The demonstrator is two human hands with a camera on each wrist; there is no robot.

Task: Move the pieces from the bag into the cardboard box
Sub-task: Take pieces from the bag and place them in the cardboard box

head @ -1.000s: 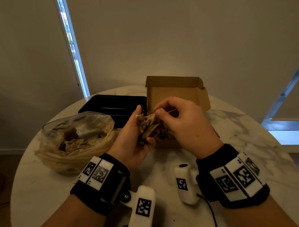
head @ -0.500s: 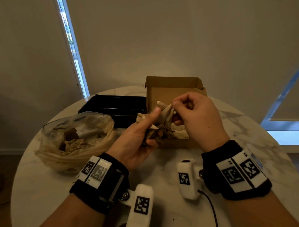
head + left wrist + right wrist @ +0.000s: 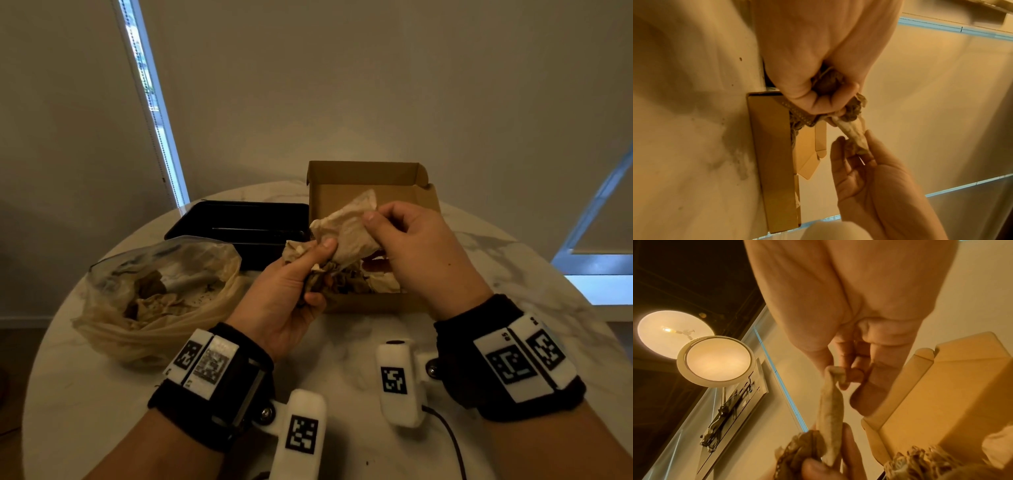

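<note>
My left hand (image 3: 301, 270) grips a bunch of crumpled cloth pieces (image 3: 325, 274) just in front of the open cardboard box (image 3: 363, 301). My right hand (image 3: 407, 240) pinches a pale cloth piece (image 3: 349, 229) between thumb and fingers and holds it stretched up out of the bunch, over the box. In the left wrist view the bunch (image 3: 851, 108) sits in my curled fingers and the pale piece (image 3: 853, 134) runs to the other hand. The right wrist view shows the pinched pale piece (image 3: 830, 405). A clear plastic bag (image 3: 154, 294) with more pieces lies open at the left.
A black tray (image 3: 239, 222) stands behind the bag, left of the box. More cloth pieces (image 3: 380, 281) lie inside the box. The round marble table (image 3: 342, 342) ends close on all sides. A dark cable (image 3: 448, 435) trails near the front edge.
My right hand has risen and drawn the pale piece up and away from the bunch, stretching it out. The left hand has kept its grip and stayed in place.
</note>
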